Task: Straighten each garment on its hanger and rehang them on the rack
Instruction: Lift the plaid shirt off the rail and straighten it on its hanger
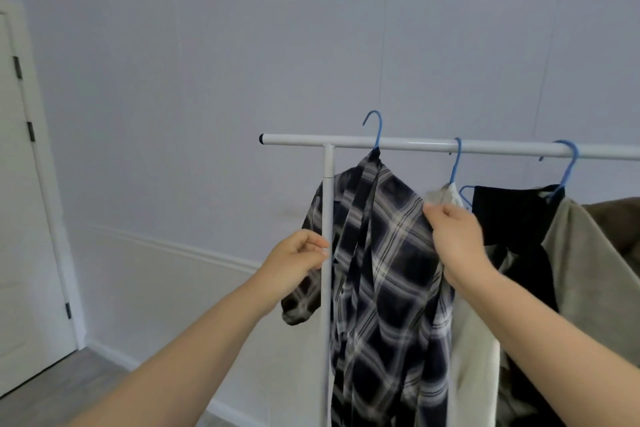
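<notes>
Plaid shirt [384,253] between hands: left [298,258], right [457,239] both pinching its shoulders.

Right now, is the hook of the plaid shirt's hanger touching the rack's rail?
Apart. The head view shows the blue hook of the plaid shirt raised above the white rail, its curve open in the air, not resting on it.

Two bare forearms, no sleeves reaching the wrists; bare left hand [298,262] and bare right hand [457,246], without rings, watch or gloves.
</notes>
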